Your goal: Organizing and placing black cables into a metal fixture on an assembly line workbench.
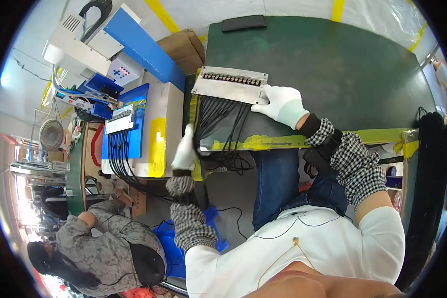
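Note:
A flat metal fixture plate (231, 84) with a row of dark connectors lies on the green table (333, 74). Several black cables (218, 124) run from it toward the table's near edge and hang over. My right hand (282, 104), in a white glove, presses on the plate's right corner. My left hand (185, 149), also gloved, is at the table's left edge and grips the bundle of black cables where they drop off. Both forearms wear checkered sleeves.
A second plate with black cables (120, 119) sits on a blue and white machine (144, 119) to the left. A dark flat object (243, 23) lies at the table's far edge. Another person (104, 248) sits lower left. Yellow tape (283, 141) lines the table's edge.

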`<act>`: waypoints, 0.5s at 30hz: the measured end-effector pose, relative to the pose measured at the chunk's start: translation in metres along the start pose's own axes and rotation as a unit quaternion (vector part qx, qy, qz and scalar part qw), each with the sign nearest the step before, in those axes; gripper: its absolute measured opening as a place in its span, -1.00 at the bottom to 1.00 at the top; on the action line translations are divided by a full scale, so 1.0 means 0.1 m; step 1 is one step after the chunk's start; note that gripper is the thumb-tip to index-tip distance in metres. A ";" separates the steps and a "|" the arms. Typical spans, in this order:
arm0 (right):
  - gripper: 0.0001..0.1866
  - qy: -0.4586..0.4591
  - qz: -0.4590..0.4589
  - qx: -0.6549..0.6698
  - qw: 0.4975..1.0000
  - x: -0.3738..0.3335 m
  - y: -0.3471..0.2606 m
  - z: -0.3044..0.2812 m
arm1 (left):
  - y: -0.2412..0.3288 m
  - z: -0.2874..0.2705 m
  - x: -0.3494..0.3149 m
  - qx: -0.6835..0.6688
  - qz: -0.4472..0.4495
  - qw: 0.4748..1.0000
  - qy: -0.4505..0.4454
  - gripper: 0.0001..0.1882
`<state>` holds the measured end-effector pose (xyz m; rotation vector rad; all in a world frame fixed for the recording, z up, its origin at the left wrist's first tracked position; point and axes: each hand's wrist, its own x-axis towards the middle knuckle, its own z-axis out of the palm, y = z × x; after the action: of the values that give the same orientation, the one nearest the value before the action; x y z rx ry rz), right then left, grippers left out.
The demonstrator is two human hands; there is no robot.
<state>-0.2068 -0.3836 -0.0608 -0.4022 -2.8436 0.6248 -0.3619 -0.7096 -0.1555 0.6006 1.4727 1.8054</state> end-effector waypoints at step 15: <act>-0.44 -0.149 0.076 0.095 0.981 -0.17 1.12 -0.51 | -0.66 2.21 -0.02 -0.294 -0.105 0.921 -0.231 -0.33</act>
<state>-0.1535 -0.2718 -0.0658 -0.5366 -3.0103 1.0590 -0.1818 -0.5654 -0.1665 0.4874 0.6054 1.6696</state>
